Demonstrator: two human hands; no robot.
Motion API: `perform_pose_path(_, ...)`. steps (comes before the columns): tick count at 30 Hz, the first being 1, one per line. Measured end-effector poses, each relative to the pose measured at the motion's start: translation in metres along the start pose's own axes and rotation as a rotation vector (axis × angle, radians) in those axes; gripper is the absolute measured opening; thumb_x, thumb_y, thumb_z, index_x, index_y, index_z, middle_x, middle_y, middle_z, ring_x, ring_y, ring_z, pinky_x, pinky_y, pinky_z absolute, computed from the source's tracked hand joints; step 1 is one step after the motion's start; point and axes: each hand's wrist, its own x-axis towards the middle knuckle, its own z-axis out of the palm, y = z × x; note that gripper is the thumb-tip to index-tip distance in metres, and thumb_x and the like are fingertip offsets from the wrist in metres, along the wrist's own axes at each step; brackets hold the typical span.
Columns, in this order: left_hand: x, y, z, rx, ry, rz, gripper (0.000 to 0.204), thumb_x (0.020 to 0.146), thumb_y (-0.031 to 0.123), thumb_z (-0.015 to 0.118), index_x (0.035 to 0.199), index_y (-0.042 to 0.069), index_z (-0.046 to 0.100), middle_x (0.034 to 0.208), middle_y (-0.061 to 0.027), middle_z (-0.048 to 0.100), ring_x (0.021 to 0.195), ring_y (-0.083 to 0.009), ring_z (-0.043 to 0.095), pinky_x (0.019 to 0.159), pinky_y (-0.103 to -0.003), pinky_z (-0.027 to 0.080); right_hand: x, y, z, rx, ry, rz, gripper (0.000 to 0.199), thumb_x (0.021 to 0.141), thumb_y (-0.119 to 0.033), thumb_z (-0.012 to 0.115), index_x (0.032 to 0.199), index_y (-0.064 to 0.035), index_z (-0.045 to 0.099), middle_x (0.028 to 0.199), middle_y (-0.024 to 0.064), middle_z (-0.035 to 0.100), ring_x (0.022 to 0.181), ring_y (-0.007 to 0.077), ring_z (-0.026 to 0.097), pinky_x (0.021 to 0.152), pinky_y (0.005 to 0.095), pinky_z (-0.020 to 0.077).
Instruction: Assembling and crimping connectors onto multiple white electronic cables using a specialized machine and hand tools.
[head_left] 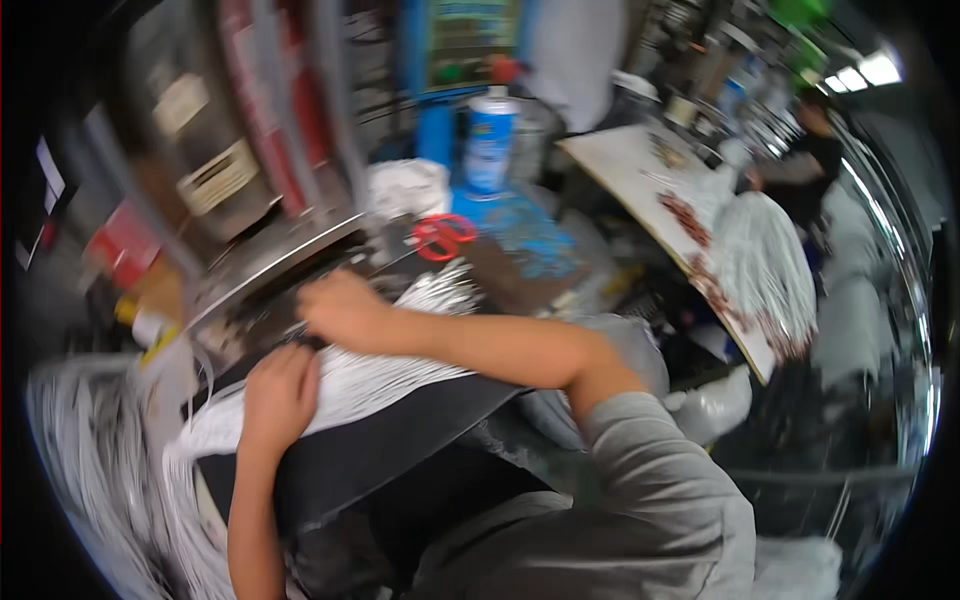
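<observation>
The picture is motion-blurred. My left hand (280, 393) rests palm-down on a bundle of thin white cords (390, 375) spread across a dark board (380, 445) on my lap. My right hand (340, 308) reaches across to the far left end of the bundle, its fingers curled at the cords near a metal machine edge (270, 265). Whether either hand pinches a cord is hidden by blur. Red-handled scissors (443, 237) lie just beyond the cords.
A blue and white spray can (490, 140) stands behind the scissors. More white cords hang at the lower left (90, 470) and over a tilted board (765, 260) on the right. Another person in dark clothes (815, 150) works at the far right.
</observation>
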Motion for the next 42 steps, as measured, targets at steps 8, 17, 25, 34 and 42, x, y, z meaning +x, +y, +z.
perform_pose_path(8, 0.015, 0.016, 0.001, -0.064, -0.080, -0.039, 0.012, 0.094, 0.008, 0.062, 0.088, -0.002, 0.063, 0.083, -0.0213, 0.062, 0.079, -0.0443, 0.062, 0.071, -0.052, 0.048, -0.008, 0.005, 0.013, -0.034, -0.005, 0.049, 0.014, 0.079, -0.020, 0.070, 0.086, -0.0105, 0.076, 0.102, 0.0117, 0.070, 0.100, 0.0281, 0.066, 0.089, 0.0427, 0.0460)
perform_pose_path(17, 0.057, 0.009, 0.028, -0.145, 0.019, 0.241, 0.012, 0.074, 0.013, 0.071, 0.068, 0.006, 0.063, 0.069, -0.0101, 0.065, 0.063, -0.0322, 0.065, 0.061, -0.043, 0.052, -0.013, 0.031, -0.019, 0.228, -0.017, -0.018, 0.028, 0.075, -0.027, 0.073, 0.098, -0.0105, 0.072, 0.098, 0.0086, 0.064, 0.101, 0.0297, 0.064, 0.082, 0.0447, 0.0415)
perform_pose_path(25, 0.037, 0.008, 0.025, -0.229, 0.068, 0.188, 0.019, 0.083, 0.014, 0.071, 0.068, 0.007, 0.061, 0.067, -0.0074, 0.062, 0.061, -0.0275, 0.064, 0.056, -0.040, 0.050, -0.012, 0.024, -0.013, 0.373, -0.167, 0.032, 0.026, 0.086, -0.022, 0.070, 0.108, -0.0080, 0.073, 0.108, 0.0120, 0.064, 0.112, 0.0308, 0.062, 0.090, 0.0453, 0.0403)
perform_pose_path(34, 0.034, 0.036, 0.040, -0.020, 0.016, 0.153, 0.022, 0.095, 0.024, 0.070, 0.088, 0.004, 0.065, 0.089, -0.0110, 0.065, 0.080, -0.0311, 0.063, 0.072, -0.042, 0.050, -0.022, 0.052, -0.196, 0.493, -0.403, 0.225, 0.021, 0.098, -0.015, 0.068, 0.115, -0.0018, 0.067, 0.107, 0.0149, 0.069, 0.099, 0.0305, 0.068, 0.085, 0.0376, 0.0540)
perform_pose_path(42, 0.036, 0.058, 0.043, 0.056, -0.035, 0.212, 0.033, 0.100, 0.031, 0.064, 0.114, 0.002, 0.060, 0.109, -0.0126, 0.059, 0.100, -0.0319, 0.057, 0.087, -0.041, 0.045, 0.019, 0.165, -0.230, -0.293, 0.491, 0.342, 0.025, 0.104, -0.027, 0.061, 0.103, -0.0021, 0.061, 0.159, 0.0185, 0.044, 0.087, 0.0399, 0.070, 0.076, 0.0449, 0.0569)
